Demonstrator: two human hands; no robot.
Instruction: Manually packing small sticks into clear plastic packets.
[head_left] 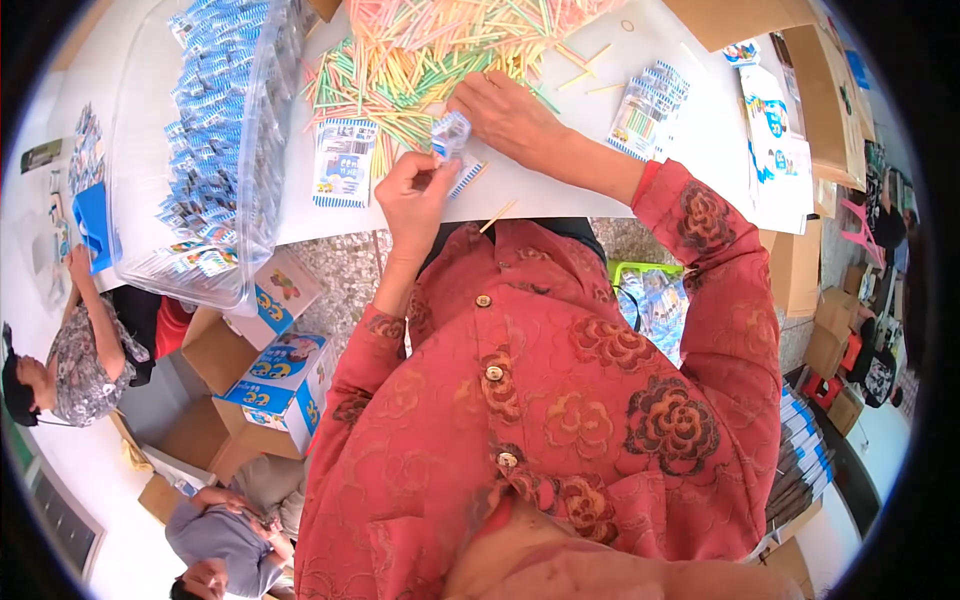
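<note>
My left hand (413,205) pinches a small blue-and-white plastic packet (450,135) above the table's near edge. Just right of it, my right hand (505,115) reaches to the edge of a pile of thin pastel sticks (395,95), fingers bent and drawn together. Whatever its fingertips grip is hidden. Under the raised packet lies another striped packet (467,178), partly covered. A flat blue-and-white packet (344,165) rests left of my left hand. Several more packets (645,110) lie overlapped to the right of my right wrist.
A clear plastic tub (265,150) full of blue packets stands at the left. One loose stick (497,216) juts over the table edge. Cardboard boxes (815,100) flank the right side. A green-rimmed basket (645,268) sits below. Two people (80,360) are at the left.
</note>
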